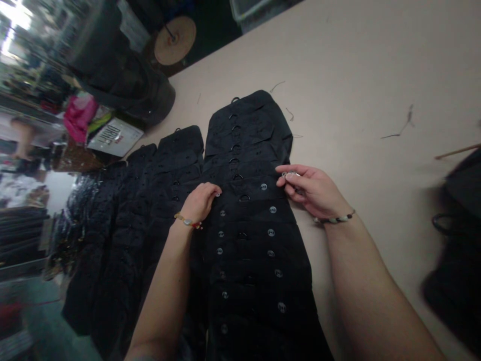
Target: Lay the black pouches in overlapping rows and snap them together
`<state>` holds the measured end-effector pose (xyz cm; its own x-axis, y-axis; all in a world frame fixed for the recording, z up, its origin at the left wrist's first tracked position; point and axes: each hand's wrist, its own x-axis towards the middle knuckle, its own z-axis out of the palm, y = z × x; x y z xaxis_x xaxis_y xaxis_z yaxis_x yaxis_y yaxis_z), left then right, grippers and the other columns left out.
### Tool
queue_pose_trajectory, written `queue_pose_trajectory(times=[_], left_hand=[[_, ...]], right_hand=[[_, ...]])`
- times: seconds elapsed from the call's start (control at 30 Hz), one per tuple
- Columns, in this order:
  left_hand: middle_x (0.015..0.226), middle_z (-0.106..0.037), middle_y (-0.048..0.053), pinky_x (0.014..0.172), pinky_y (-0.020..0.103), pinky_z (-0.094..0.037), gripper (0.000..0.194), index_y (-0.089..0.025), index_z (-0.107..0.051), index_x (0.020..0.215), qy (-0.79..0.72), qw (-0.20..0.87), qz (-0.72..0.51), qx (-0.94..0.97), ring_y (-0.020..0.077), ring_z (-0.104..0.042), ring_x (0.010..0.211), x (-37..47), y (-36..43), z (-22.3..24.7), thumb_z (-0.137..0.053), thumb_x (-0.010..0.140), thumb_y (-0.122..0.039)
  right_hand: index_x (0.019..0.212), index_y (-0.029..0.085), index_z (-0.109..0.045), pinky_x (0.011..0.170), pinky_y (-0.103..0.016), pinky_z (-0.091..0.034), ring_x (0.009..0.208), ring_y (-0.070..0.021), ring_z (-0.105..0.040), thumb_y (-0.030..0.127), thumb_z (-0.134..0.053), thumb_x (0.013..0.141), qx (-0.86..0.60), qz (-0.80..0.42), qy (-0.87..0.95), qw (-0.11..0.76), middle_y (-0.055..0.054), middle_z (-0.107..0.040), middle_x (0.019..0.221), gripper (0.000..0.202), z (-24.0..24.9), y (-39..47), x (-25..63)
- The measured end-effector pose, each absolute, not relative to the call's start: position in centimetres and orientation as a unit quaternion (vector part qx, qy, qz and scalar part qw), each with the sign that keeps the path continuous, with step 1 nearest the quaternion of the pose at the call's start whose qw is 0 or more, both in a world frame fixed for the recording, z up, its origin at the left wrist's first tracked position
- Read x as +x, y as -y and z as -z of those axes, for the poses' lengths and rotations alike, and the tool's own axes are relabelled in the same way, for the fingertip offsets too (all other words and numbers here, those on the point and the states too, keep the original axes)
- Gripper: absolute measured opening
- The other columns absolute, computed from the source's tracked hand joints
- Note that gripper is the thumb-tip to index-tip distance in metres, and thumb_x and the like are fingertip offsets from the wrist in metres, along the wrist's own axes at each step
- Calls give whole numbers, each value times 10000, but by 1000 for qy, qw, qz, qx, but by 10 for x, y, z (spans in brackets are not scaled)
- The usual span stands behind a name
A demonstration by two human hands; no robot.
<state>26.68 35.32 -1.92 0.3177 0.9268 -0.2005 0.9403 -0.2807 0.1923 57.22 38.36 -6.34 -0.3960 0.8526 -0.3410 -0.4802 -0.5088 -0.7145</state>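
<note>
Black fabric bag pieces (250, 125) lie overlapped in a long row, each with a small D-ring (244, 198) at its middle. Round metal snap washers (272, 210) sit in two columns down the nearer pieces. My left hand (199, 203) is closed in a pinch at the left side of the row, a small shiny washer (218, 194) at its fingertips. Beside the right edge, my right hand (313, 188) has its fingers curled round several loose metal washers (291, 174). A single washer (263, 187) lies on the fabric near its fingertips.
More rows of black pieces (180, 150) extend to the left. A dark fabric roll (128, 75), a white box (114, 138) and a pink bundle (79, 118) stand at the back left. Loose threads (404, 125) lie on the pale table (356, 65). A black item (458, 250) is at the right.
</note>
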Motion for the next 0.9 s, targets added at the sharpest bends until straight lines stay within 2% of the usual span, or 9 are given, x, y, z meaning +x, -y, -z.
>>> queue_pose_trajectory(times=[0.13, 0.3, 0.4, 0.53, 0.73, 0.9], left_hand=[[933, -621, 54, 846, 321, -456, 203, -193, -614, 944, -575, 131, 24, 807, 189, -547, 900, 268, -358, 17, -416, 910, -169], [896, -641, 49, 823, 336, -464, 144, -198, -630, 938, -630, 102, 38, 769, 199, -575, 846, 271, -359, 18, -525, 886, -282], [854, -632, 53, 805, 333, -462, 197, -192, -631, 862, -649, 93, 42, 754, 202, -579, 833, 270, -356, 21, -486, 908, -317], [906, -631, 65, 834, 322, -459, 219, -181, -617, 900, -638, 102, 2, 763, 196, -582, 885, 270, -352, 28, -423, 931, -278], [909, -656, 57, 825, 304, -470, 206, -183, -635, 899, -650, 81, -55, 754, 181, -603, 862, 269, -350, 35, -461, 921, -290], [925, -671, 43, 846, 281, -474, 216, -189, -652, 947, -631, 111, -81, 764, 162, -615, 884, 264, -344, 36, -461, 925, -288]], right_hand=[[1002, 116, -655, 337, -153, -187, 457, -36, -445, 241, -733, 725, -347, -795, 269, 417, -73, -699, 808, 314, 65, -383, 572], [949, 119, -636, 327, -138, -210, 486, -50, -517, 270, -758, 718, -347, -799, 265, 413, -99, -715, 863, 302, 65, -383, 571], [920, 122, -628, 324, -131, -217, 486, -47, -515, 278, -761, 719, -348, -799, 263, 414, -92, -711, 851, 287, 65, -383, 571], [878, 121, -637, 333, -128, -233, 493, -41, -493, 263, -770, 709, -347, -797, 263, 420, -72, -690, 820, 257, 64, -383, 571], [881, 122, -675, 344, -133, -222, 484, -34, -452, 249, -791, 672, -359, -793, 262, 416, -36, -636, 735, 271, 64, -383, 571], [907, 128, -689, 356, -137, -225, 499, -42, -455, 253, -792, 661, -368, -791, 267, 409, -40, -635, 730, 294, 65, -383, 572]])
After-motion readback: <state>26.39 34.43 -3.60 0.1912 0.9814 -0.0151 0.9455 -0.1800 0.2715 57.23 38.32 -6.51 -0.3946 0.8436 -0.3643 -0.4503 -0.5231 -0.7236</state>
